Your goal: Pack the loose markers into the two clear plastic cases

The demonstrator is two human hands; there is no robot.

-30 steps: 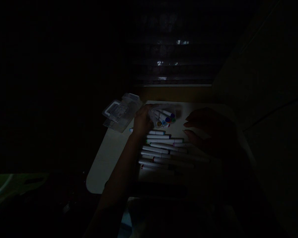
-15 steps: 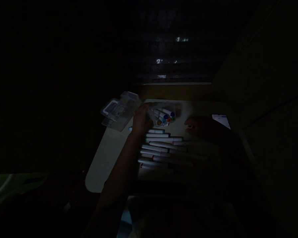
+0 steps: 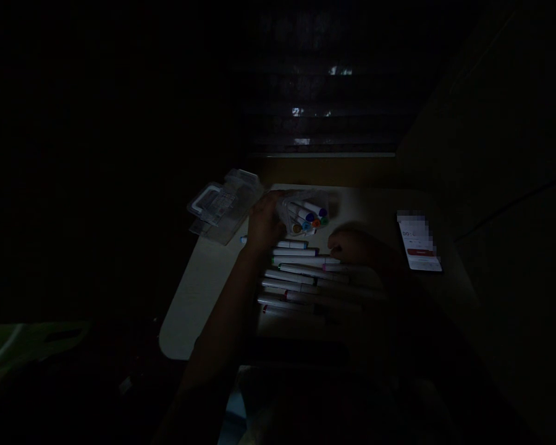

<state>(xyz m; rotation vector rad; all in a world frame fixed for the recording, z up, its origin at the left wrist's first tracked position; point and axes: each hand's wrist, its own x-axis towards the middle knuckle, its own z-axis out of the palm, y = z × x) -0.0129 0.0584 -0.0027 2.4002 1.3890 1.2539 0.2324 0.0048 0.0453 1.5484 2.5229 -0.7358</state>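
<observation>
In dim light my left hand (image 3: pixel 265 221) is closed on the left side of a clear plastic box (image 3: pixel 285 213), which lies tipped with its mouth facing me. Several white markers (image 3: pixel 301 210) with blue, orange, green and tan ends are inside it. My right hand (image 3: pixel 352 246), fingers curled together, is just right of the box, close to the right ends of the loose markers (image 3: pixel 301 261). Whether anything is between those fingers is hidden. The loose white markers lie in a rough column across the table, some with green or red bands.
A clear lid with a handle (image 3: pixel 213 207) lies at the table's back left. To the right a phone (image 3: pixel 419 250) lies with its screen lit. The pale table (image 3: pixel 189 321) has a rounded front left corner. Behind it is a dark slatted window (image 3: pixel 322 123).
My right hand has moved left and slightly down towards the loose markers, and its fingers have curled in. More of the phone now shows. My left hand and the box stay put.
</observation>
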